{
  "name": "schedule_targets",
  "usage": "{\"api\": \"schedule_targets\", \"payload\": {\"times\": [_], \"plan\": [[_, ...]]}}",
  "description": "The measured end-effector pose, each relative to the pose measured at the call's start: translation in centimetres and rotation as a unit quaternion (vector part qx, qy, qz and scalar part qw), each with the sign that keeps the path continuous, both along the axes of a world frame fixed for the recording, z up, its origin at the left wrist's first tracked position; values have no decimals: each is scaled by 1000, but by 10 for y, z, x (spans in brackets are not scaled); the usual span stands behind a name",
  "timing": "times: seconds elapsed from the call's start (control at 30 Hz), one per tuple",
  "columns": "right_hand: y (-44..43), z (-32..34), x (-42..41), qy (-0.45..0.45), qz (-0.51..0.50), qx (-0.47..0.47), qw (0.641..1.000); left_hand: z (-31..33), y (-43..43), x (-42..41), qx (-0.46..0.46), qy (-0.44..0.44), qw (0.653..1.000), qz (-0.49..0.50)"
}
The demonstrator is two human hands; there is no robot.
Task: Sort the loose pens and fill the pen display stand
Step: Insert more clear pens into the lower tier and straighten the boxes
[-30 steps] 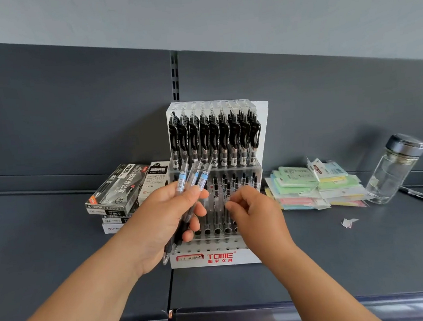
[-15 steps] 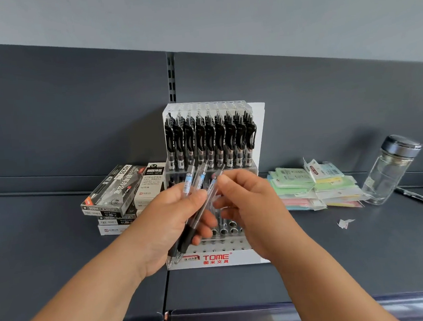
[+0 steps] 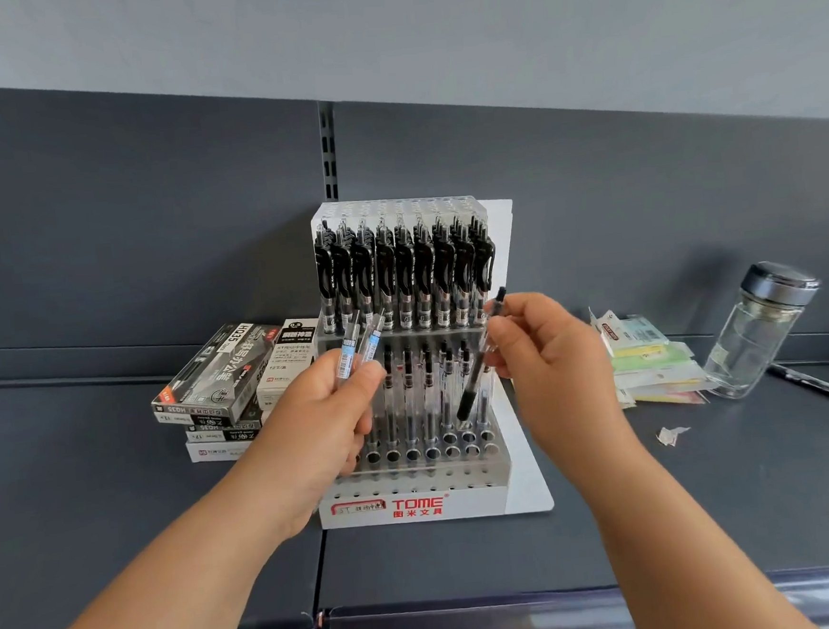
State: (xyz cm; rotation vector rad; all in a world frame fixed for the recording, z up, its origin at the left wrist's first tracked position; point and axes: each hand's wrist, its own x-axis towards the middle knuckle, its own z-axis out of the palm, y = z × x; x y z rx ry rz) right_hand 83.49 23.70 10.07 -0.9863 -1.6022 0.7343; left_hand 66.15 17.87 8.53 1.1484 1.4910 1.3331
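Right hand [image 3: 549, 353] pinches a single pen [image 3: 479, 368], tilted, tip just above the stand's [image 3: 412, 505] lower right holes; left hand [image 3: 321, 421] grips two pens [image 3: 358, 348] upright before the stand's left side.

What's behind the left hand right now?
The left hand holds two pens and covers the left part of the stand's middle tier. Whether those holes hold pens can't be seen. To its right, pens stand in the tier.
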Motion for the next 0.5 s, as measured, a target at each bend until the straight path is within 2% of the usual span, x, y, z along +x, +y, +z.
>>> {"api": "schedule_targets", "payload": {"times": [0.17, 0.37, 0.5], "plan": [[5, -22, -8, -59, -9, -14, 998, 3, -2, 2, -23, -33, 999, -6], [3, -44, -10, -188, -31, -30, 981, 2, -7, 2, -11, -43, 998, -39], [2, -47, -12, -206, -47, -37, 977, 4, -9, 1, 2, -47, 997, -55]]}}
